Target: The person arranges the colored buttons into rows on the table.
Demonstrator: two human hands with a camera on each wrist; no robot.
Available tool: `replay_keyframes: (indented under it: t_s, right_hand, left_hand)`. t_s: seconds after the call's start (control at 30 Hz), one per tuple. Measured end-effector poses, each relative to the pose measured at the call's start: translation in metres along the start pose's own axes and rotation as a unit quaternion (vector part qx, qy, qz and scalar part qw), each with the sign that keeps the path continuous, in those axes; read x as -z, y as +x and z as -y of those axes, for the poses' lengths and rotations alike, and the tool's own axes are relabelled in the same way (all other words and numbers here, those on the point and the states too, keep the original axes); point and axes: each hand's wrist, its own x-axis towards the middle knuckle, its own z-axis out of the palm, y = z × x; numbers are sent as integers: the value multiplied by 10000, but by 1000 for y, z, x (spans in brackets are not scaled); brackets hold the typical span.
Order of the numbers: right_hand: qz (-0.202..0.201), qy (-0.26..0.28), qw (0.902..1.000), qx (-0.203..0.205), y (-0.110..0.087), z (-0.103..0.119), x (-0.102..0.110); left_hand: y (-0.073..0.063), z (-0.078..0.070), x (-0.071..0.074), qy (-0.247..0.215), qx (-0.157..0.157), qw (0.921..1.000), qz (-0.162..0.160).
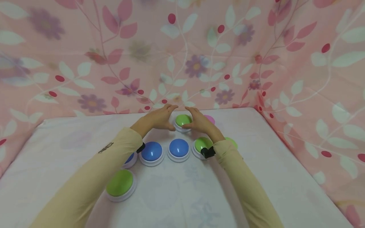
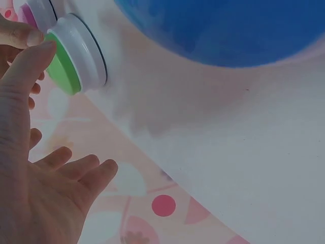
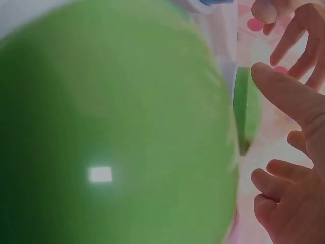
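At the far middle of the table, a round green push button (image 1: pixel 183 120) on a white base stands between the two hands. My left hand (image 1: pixel 163 117) hovers on its left side, fingers loosely spread and holding nothing. On the other side, my right hand (image 1: pixel 201 122) is held with relaxed fingers, its thumb in front of the green dome; whether it touches I cannot tell. In the left wrist view the left hand (image 2: pixel 56 198) appears beside that button (image 2: pixel 66 66). A nearer green button (image 3: pixel 117 127) fills much of the right wrist view, with the right hand (image 3: pixel 299 188) beyond it.
Two blue buttons (image 1: pixel 151 151) and a green button (image 1: pixel 203 144) form a row nearer me. Another blue one (image 1: pixel 129 161) is partly behind the left sleeve. A green button (image 1: pixel 119 183) stands front left; a pink one (image 1: pixel 209 119) lies behind the right hand. Floral cloth (image 1: pixel 182 63) walls the table.
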Motion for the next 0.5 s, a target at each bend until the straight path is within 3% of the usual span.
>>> replay_keyframes:
  t_s: [0.23, 0.5]
  right_hand:
    - [247, 0, 9997, -41, 3, 2, 4]
    - [487, -72, 9986, -167, 6, -2, 10]
  left_hand:
    - [4, 1, 2, -145, 291, 9994, 101]
    - [12, 2, -8, -285, 534, 9978, 256]
